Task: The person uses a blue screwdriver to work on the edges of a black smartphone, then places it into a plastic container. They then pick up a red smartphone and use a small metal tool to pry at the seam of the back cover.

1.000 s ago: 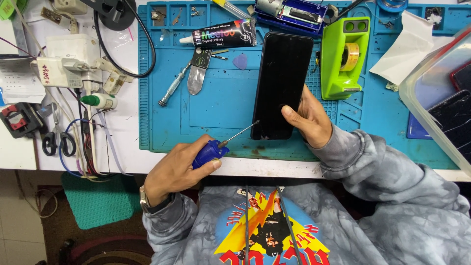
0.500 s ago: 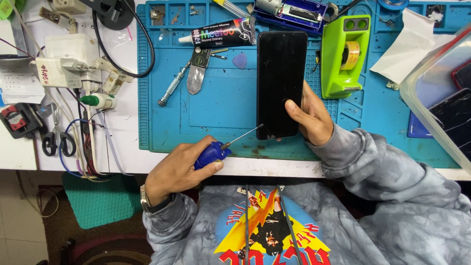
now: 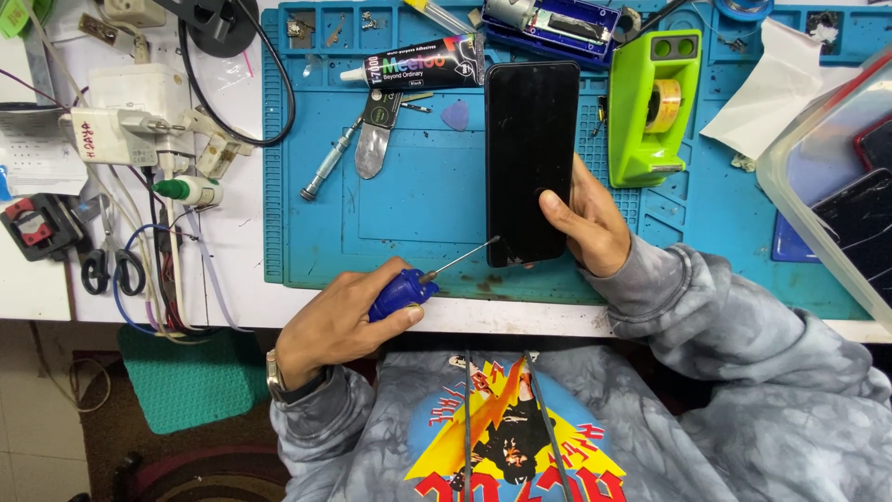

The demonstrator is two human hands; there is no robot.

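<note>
Head view: left hand (image 3: 339, 321) is clamped on blue screwdriver (image 3: 401, 292), its tip seemingly touching black phone (image 3: 531, 158); right hand (image 3: 585, 223) grips the phone's near right edge on blue mat (image 3: 418, 204).

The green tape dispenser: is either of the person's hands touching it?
No. The tape dispenser stands untouched; the right hand holds the phone, the left hand a screwdriver.

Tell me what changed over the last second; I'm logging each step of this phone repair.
The black slab-shaped phone swung from tilted to upright on the blue mat. The right hand kept its grip on the lower edge. The left hand still holds the blue-handled screwdriver, tip at the phone's bottom corner. The green tape dispenser and glue tube stayed put.
</note>
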